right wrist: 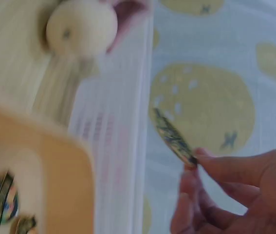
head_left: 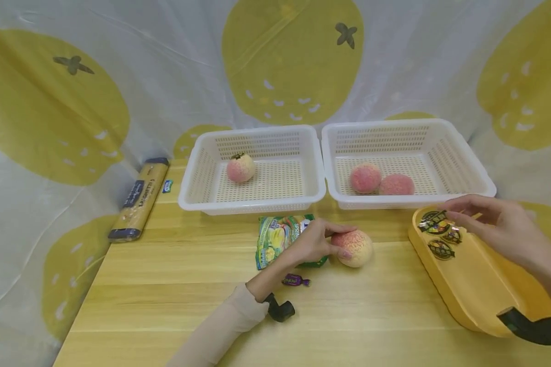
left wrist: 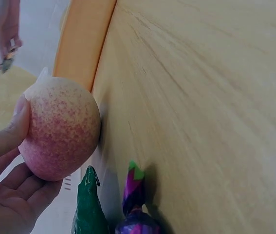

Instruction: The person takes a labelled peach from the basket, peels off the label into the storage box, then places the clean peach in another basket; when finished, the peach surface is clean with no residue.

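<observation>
My left hand [head_left: 313,243] grips a pink-and-cream peach [head_left: 359,250] from its left side, thumb and fingers round it, low over the wooden table. In the left wrist view the peach [left wrist: 60,129] shows its pointed tip toward the top. My right hand [head_left: 509,229] pinches a dark oval sticker [right wrist: 173,139] with colourful print between thumb and fingertips. That hand is above the far end of a yellow-orange tray [head_left: 486,290], where more such stickers [head_left: 441,249] lie. Behind the left hand lies a green snack bag [head_left: 273,239], partly covered by it.
At the back stand two white baskets side by side: the left one [head_left: 252,205] holds one peach [head_left: 241,168] with a dark sticker on top, the right one [head_left: 413,200] two pink peaches [head_left: 366,178]. A purple wrapped candy [head_left: 296,280], spaghetti pack [head_left: 140,199] and small blue-green packet [head_left: 167,186] lie about.
</observation>
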{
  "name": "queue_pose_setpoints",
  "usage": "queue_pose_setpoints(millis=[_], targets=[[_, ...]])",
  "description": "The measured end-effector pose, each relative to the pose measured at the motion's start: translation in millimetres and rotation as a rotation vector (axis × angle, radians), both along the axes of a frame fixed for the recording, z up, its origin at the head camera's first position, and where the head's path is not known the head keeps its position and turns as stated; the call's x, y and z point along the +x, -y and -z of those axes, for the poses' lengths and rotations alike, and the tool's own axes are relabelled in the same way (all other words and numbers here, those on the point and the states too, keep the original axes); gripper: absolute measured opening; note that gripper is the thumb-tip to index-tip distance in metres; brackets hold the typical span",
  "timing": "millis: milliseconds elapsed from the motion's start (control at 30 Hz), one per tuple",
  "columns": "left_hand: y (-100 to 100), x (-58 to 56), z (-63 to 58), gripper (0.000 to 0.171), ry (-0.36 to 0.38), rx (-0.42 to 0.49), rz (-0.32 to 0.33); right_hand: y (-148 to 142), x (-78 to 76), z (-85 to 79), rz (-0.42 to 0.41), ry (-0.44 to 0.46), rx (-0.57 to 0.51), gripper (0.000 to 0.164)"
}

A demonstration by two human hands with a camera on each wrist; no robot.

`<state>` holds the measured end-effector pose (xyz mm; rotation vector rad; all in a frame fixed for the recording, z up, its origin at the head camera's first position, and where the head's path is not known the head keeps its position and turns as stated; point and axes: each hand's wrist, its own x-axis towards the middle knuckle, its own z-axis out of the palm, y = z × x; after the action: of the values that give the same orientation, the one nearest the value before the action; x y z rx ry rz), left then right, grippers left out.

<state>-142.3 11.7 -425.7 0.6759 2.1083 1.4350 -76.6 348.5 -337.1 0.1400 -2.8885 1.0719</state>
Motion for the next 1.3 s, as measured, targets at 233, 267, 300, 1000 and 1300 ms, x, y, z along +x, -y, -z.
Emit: queue_pose_setpoints(millis=[233,267,300,1000,1300], targets=[[-1.4,-1.2,-1.4,0.055,-0.006,0.0,0.009,-65.7,1.1,31.3,-0.097,0.19,0.102,0.018],[-1.4,-1.4,-1.9,0.056,-0.01,0.0,0.012,-71.0,2.2,36.4,-0.122,0.211,0.106,0.018],[-1.2,-1.7,-1.9,0.056,-0.015,-0.001,0.014,-75.0,3.1,41.5,-0.149,0.212,0.101,0.018],[-1.5,-2.1,-4.1,0.056,-0.019,-0.029,0.005,-76.9,4.1,72.3,-0.186,0.308,0.208,0.017],[-2.2,-2.1,-4.9,0.057,-0.023,-0.039,0.002,-80.7,3.8,68.0,-0.177,0.311,0.086,0.025]])
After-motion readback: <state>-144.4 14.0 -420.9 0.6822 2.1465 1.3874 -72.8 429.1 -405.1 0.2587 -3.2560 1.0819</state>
